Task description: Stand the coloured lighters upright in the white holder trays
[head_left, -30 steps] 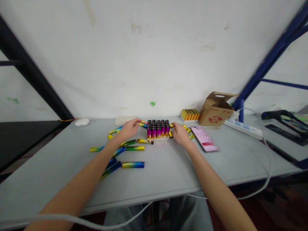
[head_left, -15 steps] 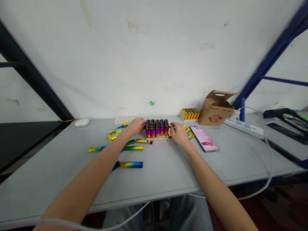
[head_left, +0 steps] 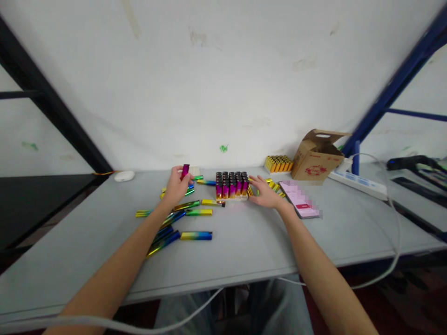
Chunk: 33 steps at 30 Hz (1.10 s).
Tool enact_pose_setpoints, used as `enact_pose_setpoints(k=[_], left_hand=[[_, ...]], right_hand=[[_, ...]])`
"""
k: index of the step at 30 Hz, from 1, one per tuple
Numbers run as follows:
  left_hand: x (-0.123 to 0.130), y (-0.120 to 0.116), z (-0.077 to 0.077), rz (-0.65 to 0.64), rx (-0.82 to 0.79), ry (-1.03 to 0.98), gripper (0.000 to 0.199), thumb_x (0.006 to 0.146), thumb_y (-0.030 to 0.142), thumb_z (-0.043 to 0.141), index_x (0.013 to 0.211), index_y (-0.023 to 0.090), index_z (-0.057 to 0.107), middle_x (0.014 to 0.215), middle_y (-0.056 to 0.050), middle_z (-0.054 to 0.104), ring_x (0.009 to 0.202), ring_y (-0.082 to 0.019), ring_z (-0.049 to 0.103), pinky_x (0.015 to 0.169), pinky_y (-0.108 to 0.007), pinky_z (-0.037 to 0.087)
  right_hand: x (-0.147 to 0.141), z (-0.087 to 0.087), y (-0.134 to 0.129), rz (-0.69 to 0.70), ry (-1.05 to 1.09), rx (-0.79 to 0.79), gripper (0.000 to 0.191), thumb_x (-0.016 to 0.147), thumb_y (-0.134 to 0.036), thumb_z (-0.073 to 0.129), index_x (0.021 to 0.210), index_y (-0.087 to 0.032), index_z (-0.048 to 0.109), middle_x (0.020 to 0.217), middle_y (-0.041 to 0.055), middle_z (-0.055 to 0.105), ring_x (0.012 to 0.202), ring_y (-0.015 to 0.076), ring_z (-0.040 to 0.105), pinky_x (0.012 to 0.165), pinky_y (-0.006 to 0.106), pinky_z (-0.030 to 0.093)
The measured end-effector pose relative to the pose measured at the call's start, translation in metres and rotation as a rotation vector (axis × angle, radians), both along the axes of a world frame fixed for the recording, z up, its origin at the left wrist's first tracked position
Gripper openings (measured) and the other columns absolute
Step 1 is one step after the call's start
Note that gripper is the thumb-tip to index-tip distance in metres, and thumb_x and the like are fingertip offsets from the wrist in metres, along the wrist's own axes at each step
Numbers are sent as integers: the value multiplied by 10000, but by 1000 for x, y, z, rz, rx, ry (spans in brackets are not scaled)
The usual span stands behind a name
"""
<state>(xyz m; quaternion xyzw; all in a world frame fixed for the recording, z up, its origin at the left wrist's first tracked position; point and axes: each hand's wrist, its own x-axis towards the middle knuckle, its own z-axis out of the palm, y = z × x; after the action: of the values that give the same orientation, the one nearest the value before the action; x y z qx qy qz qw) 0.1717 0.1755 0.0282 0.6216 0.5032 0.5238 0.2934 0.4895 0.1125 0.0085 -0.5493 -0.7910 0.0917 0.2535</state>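
Observation:
My left hand [head_left: 177,186] is raised left of the tray, its fingers closed on a purple lighter [head_left: 185,170] held upright. Purple-and-orange lighters with dark tops [head_left: 232,186] stand in tight rows on a pale tray [head_left: 240,198] at mid-table. At the right side of these rows, my right hand [head_left: 266,193] has its fingers apart, the tips at or very near the tray's edge. Loose shiny lighters in blue, green and yellow, one of them a blue-and-yellow lighter [head_left: 196,236], lie scattered around my left forearm. More yellow lighters [head_left: 275,187] lie partly behind my right hand.
A block of orange-yellow lighters [head_left: 278,164] stands near the wall beside an opened cardboard box [head_left: 316,160]. A phone [head_left: 300,200] lies right of my right hand. Behind it are a white power strip [head_left: 359,184] and cable. A white case [head_left: 125,176] sits at the back left.
My left hand has moved left and up, away from the rows, and now shows a purple lighter in its fingers. My right hand's fingers have spread. The view has shifted slightly.

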Motion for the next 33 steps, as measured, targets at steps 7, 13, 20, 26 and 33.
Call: enact_pose_setpoints(k=[7,13,20,26,33], left_hand=[[-25,-21,31,-83,-123,-393,199,718,190,564,915,160,574,626,45,546,493,-87,510,500,-202,423],[-24,-27,37,-170,-251,-533,147,809,156,540,954,166,563,680,5,630,565,-116,618,607,-261,525],[-6,-34,21,-233,-442,-526,55,831,106,536,867,147,525,797,-92,723,752,-198,713,713,-347,576],[14,-46,13,-318,-529,-440,92,847,189,599,895,143,535,910,-128,727,844,-227,717,778,-373,581],[17,-42,2,-384,-417,-396,218,765,254,710,849,166,529,979,-77,705,935,-234,691,813,-399,587]], right_hand=[[6,3,-5,63,-67,-26,509,758,-405,693,1194,-149,635,1450,174,436,1367,316,370,1132,543,235],[4,3,-7,43,-46,-3,406,754,-358,713,1120,-186,678,1451,152,441,1362,320,381,1110,556,269],[1,1,-5,103,-71,29,434,818,-388,654,1188,-162,640,1427,184,463,1360,287,392,1142,543,203],[-3,-1,-6,80,-117,67,468,820,-435,643,1194,-154,640,1419,189,469,1359,279,395,1153,536,182],[-18,-4,-7,72,-166,101,519,846,-503,589,1239,-165,616,1393,189,490,1365,266,375,1147,532,195]])
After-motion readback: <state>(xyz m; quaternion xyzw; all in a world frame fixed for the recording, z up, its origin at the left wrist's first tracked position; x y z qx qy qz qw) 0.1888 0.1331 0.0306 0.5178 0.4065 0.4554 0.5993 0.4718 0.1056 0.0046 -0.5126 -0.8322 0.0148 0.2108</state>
